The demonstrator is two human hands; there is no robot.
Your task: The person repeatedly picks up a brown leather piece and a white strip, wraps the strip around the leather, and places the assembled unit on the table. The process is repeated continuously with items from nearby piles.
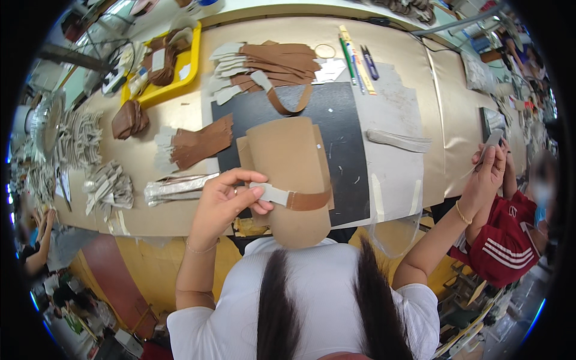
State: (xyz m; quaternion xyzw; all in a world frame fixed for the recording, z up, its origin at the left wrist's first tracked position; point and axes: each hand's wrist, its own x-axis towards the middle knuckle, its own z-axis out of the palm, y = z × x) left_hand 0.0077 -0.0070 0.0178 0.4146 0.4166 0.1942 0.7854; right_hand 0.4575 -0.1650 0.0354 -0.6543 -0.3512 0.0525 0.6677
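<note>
Strap (298,198) is pinched at its grey end by the left hand (225,201) near the worktop's (414,72) front edge and should stay flat across the cardboard form (291,174), while the right hand (489,174) grips a grey strip (491,143).

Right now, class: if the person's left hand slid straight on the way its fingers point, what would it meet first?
The left hand points rightward along the strap it pinches. It would first run onto the strap's brown part, lying across the tan cardboard form, though depth is hard to judge.

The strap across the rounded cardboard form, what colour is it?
Brown strap with a pale grey end pinched by the left hand; head view.
</note>
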